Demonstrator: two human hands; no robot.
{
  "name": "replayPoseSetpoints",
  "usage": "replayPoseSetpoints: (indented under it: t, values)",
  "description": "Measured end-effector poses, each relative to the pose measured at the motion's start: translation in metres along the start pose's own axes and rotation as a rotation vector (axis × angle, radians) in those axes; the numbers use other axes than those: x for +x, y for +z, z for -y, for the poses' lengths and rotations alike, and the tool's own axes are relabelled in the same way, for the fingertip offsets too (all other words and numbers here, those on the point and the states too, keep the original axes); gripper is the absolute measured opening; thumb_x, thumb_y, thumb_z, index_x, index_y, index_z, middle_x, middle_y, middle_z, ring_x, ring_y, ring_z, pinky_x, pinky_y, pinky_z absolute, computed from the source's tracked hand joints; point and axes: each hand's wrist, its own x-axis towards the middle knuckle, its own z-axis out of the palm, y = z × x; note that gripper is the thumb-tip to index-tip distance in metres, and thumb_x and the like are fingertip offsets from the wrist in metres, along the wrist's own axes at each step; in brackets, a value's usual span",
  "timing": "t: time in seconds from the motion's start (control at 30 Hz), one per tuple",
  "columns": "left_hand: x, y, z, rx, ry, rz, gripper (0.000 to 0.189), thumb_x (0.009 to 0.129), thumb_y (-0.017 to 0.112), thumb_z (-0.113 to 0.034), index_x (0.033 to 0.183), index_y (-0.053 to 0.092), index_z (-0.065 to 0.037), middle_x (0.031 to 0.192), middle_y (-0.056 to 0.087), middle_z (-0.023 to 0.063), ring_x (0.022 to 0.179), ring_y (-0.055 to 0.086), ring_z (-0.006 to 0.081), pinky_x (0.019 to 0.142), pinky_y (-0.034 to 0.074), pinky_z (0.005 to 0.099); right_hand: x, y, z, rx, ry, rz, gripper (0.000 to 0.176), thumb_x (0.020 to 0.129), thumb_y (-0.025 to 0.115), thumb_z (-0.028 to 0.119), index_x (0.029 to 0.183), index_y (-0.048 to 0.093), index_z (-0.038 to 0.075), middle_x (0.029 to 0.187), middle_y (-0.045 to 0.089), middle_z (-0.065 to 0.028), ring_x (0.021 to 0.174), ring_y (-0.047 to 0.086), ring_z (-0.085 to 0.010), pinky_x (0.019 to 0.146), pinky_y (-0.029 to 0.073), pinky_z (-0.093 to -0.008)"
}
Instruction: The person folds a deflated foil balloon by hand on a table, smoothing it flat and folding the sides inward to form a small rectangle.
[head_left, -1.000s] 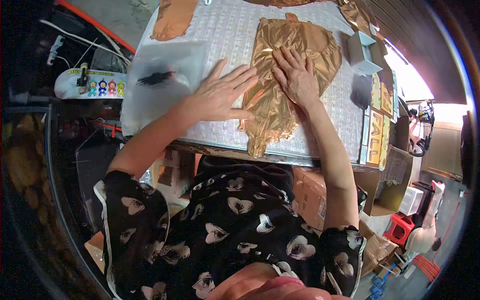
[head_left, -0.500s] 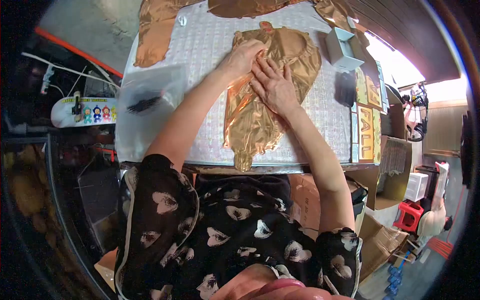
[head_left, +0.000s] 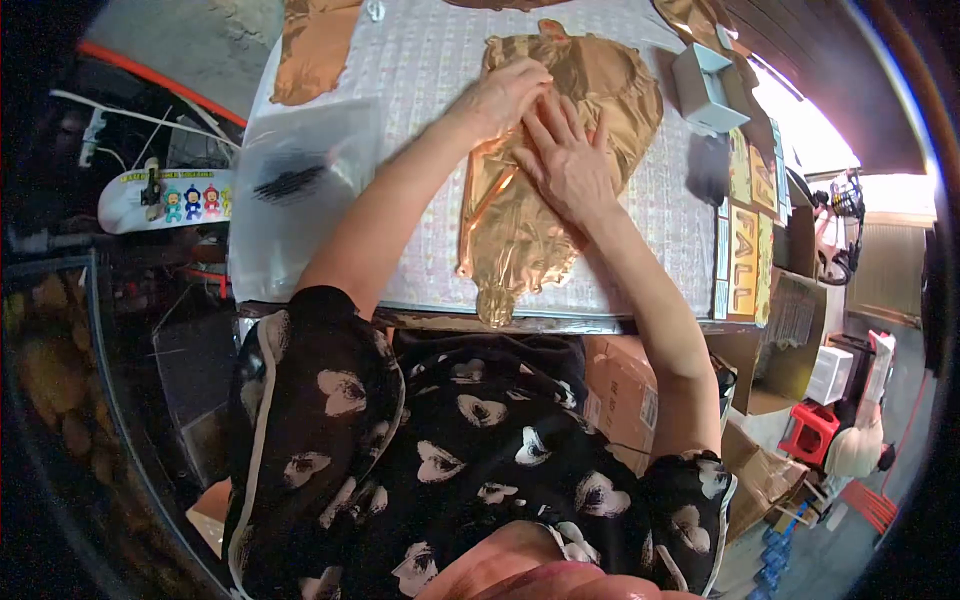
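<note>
A shiny gold foil piece (head_left: 520,235) lies flat and creased on the patterned table cover (head_left: 420,250), its narrow end near the front edge. My left hand (head_left: 508,98) is at the foil's upper left, its fingers pinched together on the foil near its middle. Spread fingers and palm of my right hand (head_left: 575,165) rest flat on the foil, just right of my left fingertips. The foil directly beneath both hands is hidden.
More gold foil (head_left: 312,55) lies at the back left. Left on the table is a clear plastic bag (head_left: 330,215) with dark items. An open white box (head_left: 708,88), a black object (head_left: 709,165) and yellow lettered boxes (head_left: 742,260) stand right.
The view has shifted, so the table and foil appear slightly higher and further right. Both hands remain on the foil, my left pinched and my right flat.
</note>
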Motion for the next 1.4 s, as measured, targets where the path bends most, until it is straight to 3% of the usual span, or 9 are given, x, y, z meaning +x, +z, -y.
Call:
replayPoseSetpoints:
  t: [0.13, 0.33, 0.43, 0.5, 0.6, 0.93, 1.0, 1.27, 1.4]
  values:
    - [-0.001, -0.001, 0.0, 0.039, -0.003, -0.009, 0.025, 0.099, 0.06, -0.013, 0.122, 0.062, -0.004, 0.122, 0.062, 0.0132, 0.112, 0.064, 0.0333, 0.094, 0.054, 0.0401, -0.014, -0.019, 0.019, 0.114, -0.132, -0.04, 0.053, 0.101, 0.056, 0.043, 0.144, 0.057, 0.012, 0.154, 0.048, -0.013, 0.143, 0.043, -0.0324, 0.117, 0.023, -0.065]
    - [0.007, -0.011, 0.002, 0.064, 0.018, 0.004, 0.029, 0.099, 0.06, -0.018, 0.125, 0.066, -0.008, 0.129, 0.063, 0.0107, 0.116, 0.063, 0.0328, 0.099, 0.053, 0.0392, -0.026, -0.011, 0.019, 0.194, -0.11, 0.039, 0.046, 0.102, 0.057, 0.043, 0.144, 0.059, 0.025, 0.157, 0.046, -0.0144, 0.146, 0.04, -0.0341, 0.117, 0.024, -0.0635]
    - [0.012, -0.046, -0.014, 0.138, -0.118, 0.148, 0.03, 0.099, 0.059, -0.018, 0.126, 0.069, -0.009, 0.132, 0.066, 0.0096, 0.119, 0.063, 0.0306, 0.1, 0.053, 0.0388, -0.028, -0.007, 0.016, 0.245, -0.106, 0.024, 0.045, 0.102, 0.056, 0.044, 0.142, 0.061, 0.025, 0.156, 0.046, -0.0152, 0.146, 0.041, -0.0357, 0.116, 0.025, -0.0666]
    - [0.009, -0.052, 0.013, -0.154, -0.277, -0.071, 0.025, 0.093, 0.069, -0.018, 0.115, 0.075, -0.01, 0.119, 0.072, 0.0112, 0.111, 0.066, 0.0309, 0.095, 0.053, 0.0375, -0.029, -0.009, 0.018, 0.218, -0.093, 0.026, 0.045, 0.101, 0.057, 0.044, 0.142, 0.061, 0.025, 0.156, 0.046, -0.0142, 0.146, 0.04, -0.0351, 0.116, 0.025, -0.0672]
    - [-0.004, -0.052, 0.04, 0.103, -0.03, -0.186, 0.028, 0.09, 0.072, -0.023, 0.116, 0.076, -0.013, 0.111, 0.075, 0.011, 0.109, 0.067, 0.0316, 0.095, 0.053, 0.0396, -0.03, -0.008, 0.018, 0.239, -0.09, 0.02, 0.045, 0.101, 0.058, 0.044, 0.142, 0.061, 0.025, 0.155, 0.047, -0.0142, 0.146, 0.04, -0.0351, 0.116, 0.026, -0.0675]
    - [-0.016, -0.046, 0.046, 0.136, -0.073, -0.181, 0.031, 0.085, 0.078, -0.032, 0.111, 0.077, -0.014, 0.114, 0.075, 0.0079, 0.112, 0.065, 0.0303, 0.101, 0.049, 0.0405, -0.027, -0.012, 0.02, 0.209, -0.098, 0.081, 0.05, 0.101, 0.058, 0.041, 0.148, 0.055, 0.025, 0.159, 0.042, -0.013, 0.149, 0.036, -0.0355, 0.118, 0.022, -0.0664]
    - [-0.016, -0.047, 0.044, 0.164, -0.095, -0.129, 0.034, 0.088, 0.075, -0.033, 0.117, 0.076, -0.016, 0.122, 0.073, 0.0046, 0.116, 0.063, 0.0276, 0.106, 0.046, 0.0382, -0.024, -0.024, 0.025, 0.186, -0.168, 0.034, 0.053, 0.102, 0.056, 0.042, 0.152, 0.05, 0.026, 0.16, 0.041, -0.0102, 0.15, 0.034, -0.0341, 0.118, 0.019, -0.0673]
    - [-0.017, -0.047, 0.047, 0.165, -0.067, -0.125, 0.031, 0.087, 0.075, -0.034, 0.112, 0.077, -0.016, 0.117, 0.075, 0.0041, 0.113, 0.065, 0.0274, 0.102, 0.048, 0.0389, -0.049, -0.038, 0.05, 0.213, -0.448, 0.197, 0.056, 0.103, 0.05, 0.045, 0.156, 0.044, 0.029, 0.162, 0.039, -0.0048, 0.151, 0.032, -0.0291, 0.122, 0.011, -0.0656]
    - [-0.015, -0.048, 0.046, 0.157, -0.064, -0.102, 0.031, 0.089, 0.074, -0.034, 0.115, 0.077, -0.016, 0.118, 0.074, 0.0042, 0.115, 0.064, 0.0262, 0.103, 0.047, 0.0378, -0.055, -0.053, 0.048, 0.488, -0.525, 0.342, 0.056, 0.101, 0.055, 0.041, 0.155, 0.046, 0.028, 0.164, 0.038, -0.0032, 0.154, 0.029, -0.0279, 0.124, 0.012, -0.0636]
